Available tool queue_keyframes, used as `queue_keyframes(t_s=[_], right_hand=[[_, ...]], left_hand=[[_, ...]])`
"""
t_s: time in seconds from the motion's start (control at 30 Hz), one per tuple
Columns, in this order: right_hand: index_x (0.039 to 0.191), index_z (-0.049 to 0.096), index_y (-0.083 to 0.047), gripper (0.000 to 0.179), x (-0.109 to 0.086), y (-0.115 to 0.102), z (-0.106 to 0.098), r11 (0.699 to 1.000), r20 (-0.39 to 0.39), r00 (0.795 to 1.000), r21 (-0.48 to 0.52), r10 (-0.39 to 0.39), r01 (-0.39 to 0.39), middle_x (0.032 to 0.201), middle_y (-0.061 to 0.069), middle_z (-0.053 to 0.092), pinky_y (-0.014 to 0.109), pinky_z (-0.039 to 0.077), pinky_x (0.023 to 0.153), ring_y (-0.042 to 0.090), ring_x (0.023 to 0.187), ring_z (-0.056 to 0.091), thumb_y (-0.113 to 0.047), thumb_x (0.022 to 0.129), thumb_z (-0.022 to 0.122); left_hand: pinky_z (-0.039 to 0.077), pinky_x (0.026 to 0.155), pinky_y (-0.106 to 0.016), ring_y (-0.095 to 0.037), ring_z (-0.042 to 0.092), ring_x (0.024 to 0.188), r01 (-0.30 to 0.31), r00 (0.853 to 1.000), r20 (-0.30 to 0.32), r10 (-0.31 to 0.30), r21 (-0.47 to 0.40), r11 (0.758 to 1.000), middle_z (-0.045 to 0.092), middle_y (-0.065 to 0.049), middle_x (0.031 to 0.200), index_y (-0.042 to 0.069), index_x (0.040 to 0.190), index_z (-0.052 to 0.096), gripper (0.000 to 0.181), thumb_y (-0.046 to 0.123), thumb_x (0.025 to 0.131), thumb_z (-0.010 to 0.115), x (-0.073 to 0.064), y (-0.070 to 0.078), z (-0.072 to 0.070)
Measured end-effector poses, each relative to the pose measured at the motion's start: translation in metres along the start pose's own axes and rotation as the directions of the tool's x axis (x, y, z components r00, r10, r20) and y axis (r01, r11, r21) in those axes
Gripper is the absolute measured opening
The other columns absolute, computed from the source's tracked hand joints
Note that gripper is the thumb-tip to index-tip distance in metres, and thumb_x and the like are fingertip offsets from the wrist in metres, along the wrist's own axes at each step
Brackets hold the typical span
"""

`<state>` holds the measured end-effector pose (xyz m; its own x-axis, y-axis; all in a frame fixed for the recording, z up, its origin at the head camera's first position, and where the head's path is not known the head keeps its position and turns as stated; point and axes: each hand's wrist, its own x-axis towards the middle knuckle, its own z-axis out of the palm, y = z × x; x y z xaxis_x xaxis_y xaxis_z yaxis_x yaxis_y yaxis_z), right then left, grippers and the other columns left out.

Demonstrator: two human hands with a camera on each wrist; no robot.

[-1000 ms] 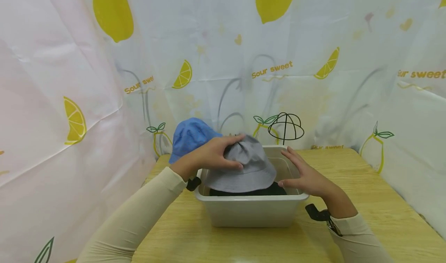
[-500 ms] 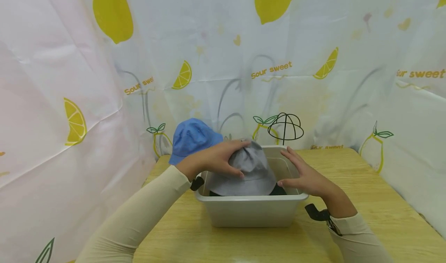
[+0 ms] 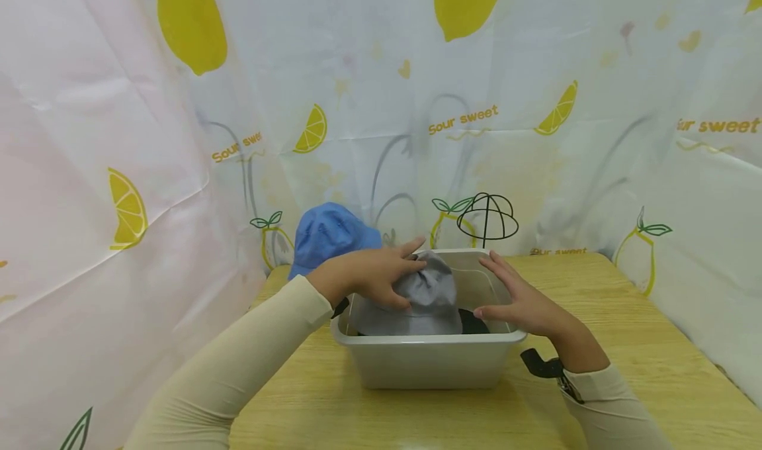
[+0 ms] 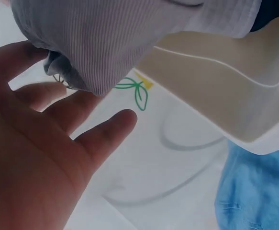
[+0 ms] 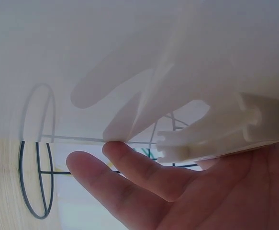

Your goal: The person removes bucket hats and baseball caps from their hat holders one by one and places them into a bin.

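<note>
In the head view, a grey bucket hat (image 3: 428, 284) sits crown up inside a white plastic basin (image 3: 428, 364). My left hand (image 3: 372, 274) is at the left of its crown, fingers spread. In the left wrist view, the fingers (image 4: 58, 112) reach straight toward the hat's folded crown (image 4: 91, 43) without wrapping round it. My right hand (image 3: 518, 304) rests at the basin's right rim, thumb extended over the inside. From the right wrist, relaxed fingers (image 5: 134, 177) lie along the basin's outer wall. Dark cloth (image 3: 474, 322) shows under the grey hat's brim.
A blue bucket hat (image 3: 330, 235) is behind the basin at the left, partly hidden by my left arm. A black wire hat stand (image 3: 488, 220) rises behind the basin. The wooden table (image 3: 595, 317) is enclosed by a lemon-print curtain (image 3: 369, 73).
The grey hat has come down into the basin and leans a little left. My left hand has lowered with it and its fingers have spread off the crown. The right hand stays put.
</note>
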<state>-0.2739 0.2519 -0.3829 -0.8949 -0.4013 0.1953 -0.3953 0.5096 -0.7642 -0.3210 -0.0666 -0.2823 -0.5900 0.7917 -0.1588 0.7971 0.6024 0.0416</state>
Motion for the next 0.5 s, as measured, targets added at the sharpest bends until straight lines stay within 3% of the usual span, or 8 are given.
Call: queue_keyframes(t_s=[0.13,0.27,0.5], right_hand=[[0.167,0.019,-0.016,0.1,0.0,0.0,0.001,1.0,0.0,1.0,-0.005,-0.001,0.001,0.175,0.008,-0.008,0.082,0.022,0.109,0.051,0.156,-0.001,-0.037,0.09,0.079],[0.167,0.018,-0.014,0.1,0.001,0.0,0.0,1.0,0.001,1.0,-0.01,-0.002,0.002,0.175,0.008,-0.009,0.083,0.021,0.109,0.051,0.157,-0.002,-0.037,0.091,0.079],[0.167,0.017,-0.014,0.099,0.001,0.001,0.0,1.0,0.005,1.0,-0.001,-0.006,0.006,0.175,0.008,-0.01,0.083,0.018,0.109,0.05,0.157,-0.005,-0.036,0.092,0.078]], left_hand=[[0.034,0.122,-0.042,-0.028,0.025,0.157,-0.008,0.999,0.036,0.009,-0.019,1.0,-0.003,0.001,0.176,0.018,0.164,0.032,0.082,0.037,0.093,0.069,-0.001,0.001,0.0],[0.037,0.12,-0.042,-0.028,0.03,0.156,0.008,0.999,0.037,-0.008,-0.004,1.0,-0.003,0.003,0.176,0.025,0.165,0.03,0.085,0.036,0.093,0.074,-0.002,0.001,0.001],[0.042,0.117,-0.041,-0.025,0.042,0.15,0.002,1.0,-0.007,-0.001,0.13,0.992,0.02,-0.003,0.173,0.033,0.161,0.038,0.094,0.048,0.082,0.087,0.002,-0.001,0.012]])
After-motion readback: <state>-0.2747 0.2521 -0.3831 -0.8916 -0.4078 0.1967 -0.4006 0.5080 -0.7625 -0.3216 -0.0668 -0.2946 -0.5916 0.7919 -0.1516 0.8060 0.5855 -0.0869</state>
